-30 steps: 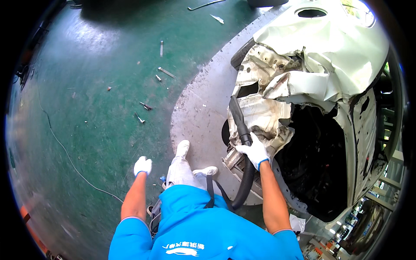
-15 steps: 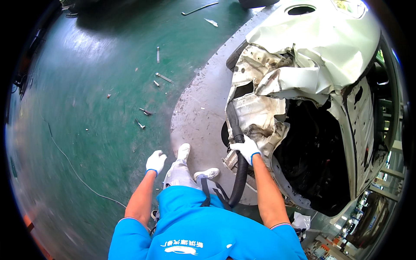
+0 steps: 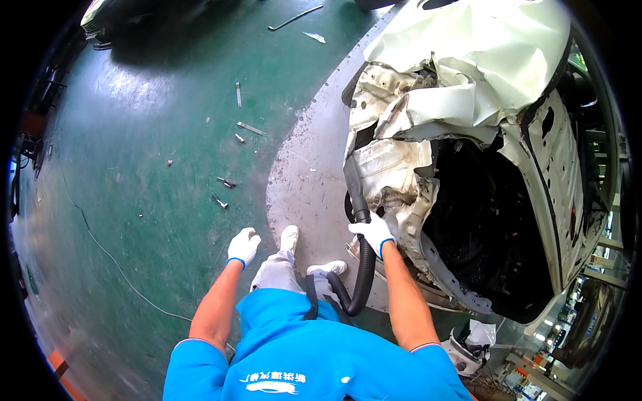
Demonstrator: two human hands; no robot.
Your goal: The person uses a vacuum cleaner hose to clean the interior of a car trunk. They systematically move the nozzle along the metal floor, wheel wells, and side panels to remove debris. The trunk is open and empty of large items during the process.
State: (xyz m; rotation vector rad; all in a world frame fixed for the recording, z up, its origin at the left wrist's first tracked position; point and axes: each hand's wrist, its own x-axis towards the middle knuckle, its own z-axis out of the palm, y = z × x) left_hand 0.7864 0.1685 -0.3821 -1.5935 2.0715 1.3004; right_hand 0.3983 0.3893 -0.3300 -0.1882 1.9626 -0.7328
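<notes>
My right hand [image 3: 374, 234], in a white knit glove with a blue cuff, is closed round a black corrugated vacuum hose [image 3: 364, 274]. From that grip the hose's dark tube end [image 3: 355, 184] points away from me along the crumpled bare-metal edge of a wrecked white car body [image 3: 394, 164]. Below the grip the hose curves back toward my waist. My left hand [image 3: 244, 246], gloved the same way, hangs over the floor by my left leg. Its fingers are curled in and I see nothing in them.
A dark opening [image 3: 481, 227] gapes in the car body on the right. Bolts and small parts, including a metal strip [image 3: 251, 128], lie on the green floor [image 3: 154, 220]. A thin cable [image 3: 110, 254] runs across the left side. A white-and-dark object [image 3: 466, 351] stands at lower right.
The view has shifted, so the car body sits a little further left and higher. My right hand still grips the hose, and my left hand stays curled beside my leg.
</notes>
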